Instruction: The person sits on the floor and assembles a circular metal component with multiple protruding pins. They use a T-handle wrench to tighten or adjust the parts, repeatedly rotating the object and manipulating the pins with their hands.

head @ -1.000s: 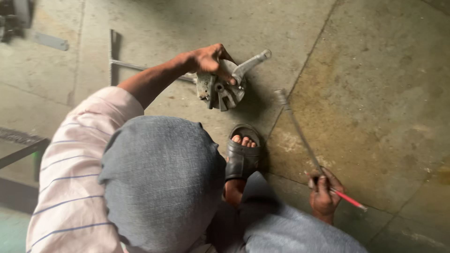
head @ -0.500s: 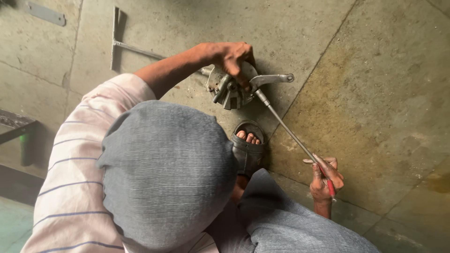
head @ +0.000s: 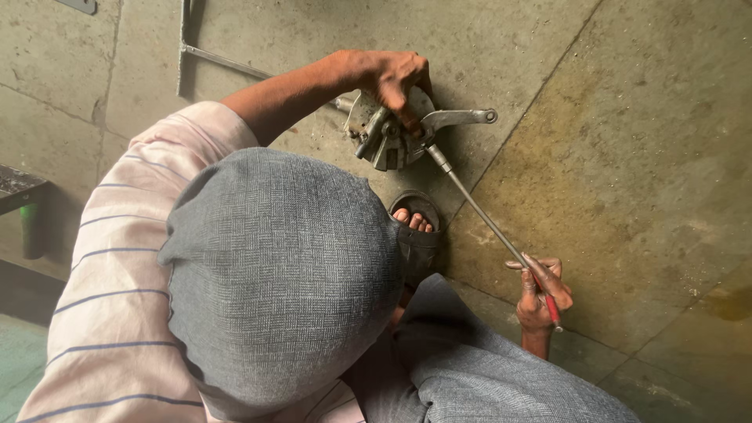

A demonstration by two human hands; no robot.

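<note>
Near the upper middle of the frame, our left hand (head: 392,78) now presses the round metal drum part (head: 388,133) onto the floor (head: 642,157). Our right hand (head: 540,294), closed around the long wrench (head: 486,219), has swung its tip up into the part, so turning can begin.

Looks like a repair workshop to me. I see a bare, stained concrete floor (head: 642,157) with scored joints, work done at floor level. Grimy metal machine part (head: 388,133) under the left hand (head: 392,74); long socket wrench (head: 486,223); steel angle bar (head: 196,51) lying beyond the left forearm.
</note>
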